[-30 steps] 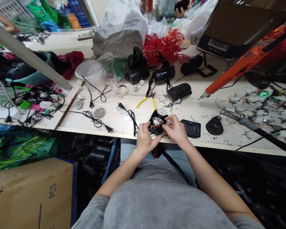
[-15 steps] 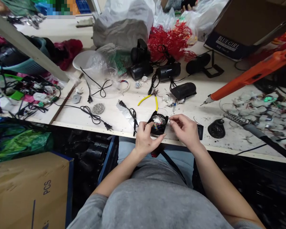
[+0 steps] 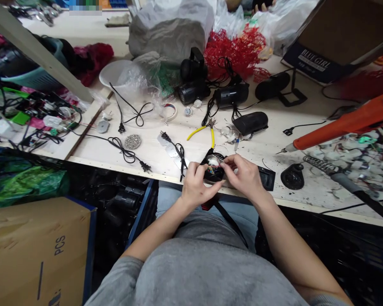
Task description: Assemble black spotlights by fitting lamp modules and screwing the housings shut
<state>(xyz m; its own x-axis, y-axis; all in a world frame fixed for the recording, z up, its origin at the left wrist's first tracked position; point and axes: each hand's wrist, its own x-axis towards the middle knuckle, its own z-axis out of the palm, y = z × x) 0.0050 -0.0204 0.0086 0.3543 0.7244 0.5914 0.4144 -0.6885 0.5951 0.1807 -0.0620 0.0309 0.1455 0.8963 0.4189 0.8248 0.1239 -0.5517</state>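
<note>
At the table's front edge I hold a small black open housing (image 3: 213,167) with coloured wires and a shiny round part inside. My left hand (image 3: 196,185) grips its left side, fingers curled round it. My right hand (image 3: 245,176) is closed at its right side, thumb and fingers pinched over the wires inside. A flat black cover plate (image 3: 268,178) lies on the table just right of my right hand. Yellow-handled pliers (image 3: 204,131) lie a little behind the housing.
The wooden table (image 3: 92,146) carries black lamp bodies (image 3: 231,94), black power cords (image 3: 127,153), a tape roll (image 3: 170,110), a round black part (image 3: 292,177), a soldering iron (image 3: 344,182) and an orange electric screwdriver (image 3: 347,123) on the right. A cardboard box (image 3: 35,250) stands at lower left.
My right hand has come back in from the right and closed over the housing's inside. The view has shifted slightly; the orange screwdriver sits lower in the picture.
</note>
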